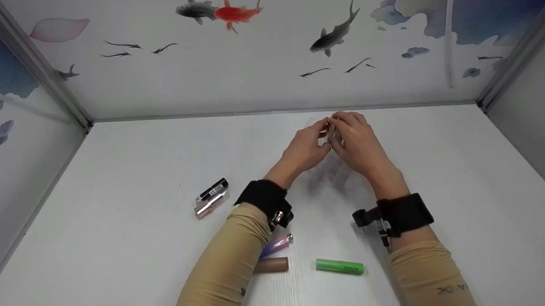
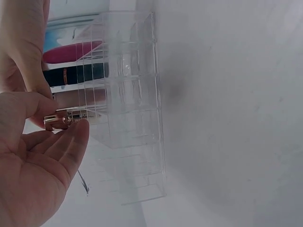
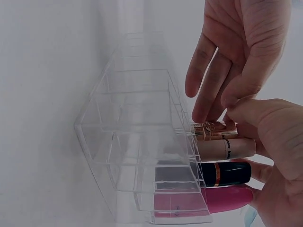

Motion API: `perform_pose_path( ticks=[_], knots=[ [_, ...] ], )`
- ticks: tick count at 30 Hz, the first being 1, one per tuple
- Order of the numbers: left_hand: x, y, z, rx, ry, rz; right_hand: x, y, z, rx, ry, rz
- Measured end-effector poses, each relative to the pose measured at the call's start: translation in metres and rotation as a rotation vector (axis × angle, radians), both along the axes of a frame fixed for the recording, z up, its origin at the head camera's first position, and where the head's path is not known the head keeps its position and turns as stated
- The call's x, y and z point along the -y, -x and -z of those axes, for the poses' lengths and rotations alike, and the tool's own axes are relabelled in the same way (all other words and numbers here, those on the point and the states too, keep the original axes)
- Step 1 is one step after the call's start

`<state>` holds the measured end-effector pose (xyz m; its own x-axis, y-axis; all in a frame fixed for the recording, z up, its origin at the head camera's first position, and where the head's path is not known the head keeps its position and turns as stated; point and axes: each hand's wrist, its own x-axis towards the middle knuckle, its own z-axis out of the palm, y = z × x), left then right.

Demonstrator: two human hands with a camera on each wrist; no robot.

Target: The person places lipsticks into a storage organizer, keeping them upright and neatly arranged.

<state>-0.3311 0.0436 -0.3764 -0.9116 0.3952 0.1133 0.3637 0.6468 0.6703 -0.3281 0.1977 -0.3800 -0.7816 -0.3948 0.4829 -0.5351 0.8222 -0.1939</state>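
Observation:
Both hands meet at a gold lipstick (image 2: 57,120) standing in an end-filled row of a clear acrylic organizer (image 3: 137,125). My left hand (image 1: 305,147) pinches it low, fingertips right at the holder's upper edge in the left wrist view. From the other side, my right hand (image 1: 357,142) holds its top between thumb and forefinger, the thumbs overlapping. Beside it in the slots stand a beige tube (image 3: 232,149), a dark tube with a gold band (image 3: 232,174) and a magenta tube (image 3: 229,198). In the head view the hands hide most of the organizer.
Left of the left wrist lie a black tube (image 1: 213,189) and a shiny rose-silver lipstick (image 1: 210,204). A pink-and-blue tube (image 1: 278,244) and a brown tube (image 1: 277,264) show partly from under the left forearm. A green tube (image 1: 339,266) lies between the forearms. A printed wall (image 1: 269,79) borders the table's back.

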Motion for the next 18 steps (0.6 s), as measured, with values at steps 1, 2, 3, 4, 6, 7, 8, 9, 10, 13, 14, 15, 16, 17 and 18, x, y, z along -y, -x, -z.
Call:
perform_pose_path(
  ticks=[1, 2, 3, 4, 6, 7, 8, 9, 10, 13, 14, 15, 16, 17, 18],
  knots=[
    [0.0001, -0.0002, 0.0, 0.001, 0.006, -0.001, 0.0, -0.0002, -0.0004, 0.001, -0.003, 0.0],
    [0.0002, -0.0005, 0.0, 0.003, 0.012, -0.001, 0.0, 0.0, -0.0005, 0.003, -0.007, 0.0],
    [0.0002, -0.0007, 0.0, 0.006, 0.018, -0.001, 0.0, 0.0, -0.0006, 0.007, -0.011, 0.001],
    [0.0003, -0.0011, 0.0, 0.01, 0.026, 0.0, 0.0, 0.0001, -0.0008, 0.01, -0.015, 0.004],
    [0.0005, -0.0016, -0.0002, 0.02, 0.042, 0.004, -0.0003, 0.0004, -0.0009, 0.02, -0.02, 0.007],
    [0.0008, -0.002, -0.0004, 0.027, 0.046, 0.006, -0.0005, 0.0003, -0.0011, 0.023, -0.022, 0.009],
    [0.0008, -0.0023, -0.0004, 0.034, 0.048, 0.006, -0.0007, 0.0004, -0.0013, 0.026, -0.021, 0.009],
    [0.0009, -0.0026, -0.0005, 0.04, 0.047, 0.007, -0.0009, 0.0002, -0.0016, 0.027, -0.019, 0.008],
    [0.001, -0.003, -0.0005, 0.043, 0.048, 0.007, -0.0011, 0.0006, -0.0014, 0.026, -0.018, 0.006],
    [0.0016, -0.0044, -0.001, 0.051, 0.046, 0.004, -0.002, 0.0003, -0.0012, 0.019, -0.01, 0.0],
    [0.0019, -0.0049, -0.0012, 0.054, 0.045, 0.004, -0.0022, 0.0003, -0.0009, 0.017, -0.007, -0.003],
    [0.0025, -0.0055, -0.0015, 0.05, 0.047, 0.006, -0.0025, 0.0002, -0.0007, 0.015, -0.005, -0.006],
    [0.0031, -0.0062, -0.0019, 0.047, 0.051, 0.006, -0.0028, 0.0001, -0.0005, 0.012, -0.006, -0.007],
    [0.0038, -0.0068, -0.0021, 0.044, 0.051, 0.006, -0.003, -0.0002, -0.0006, 0.008, -0.005, -0.008],
    [0.0045, -0.0074, -0.0025, 0.04, 0.05, 0.005, -0.0031, -0.0003, -0.0007, 0.004, -0.004, -0.009]
  ],
)
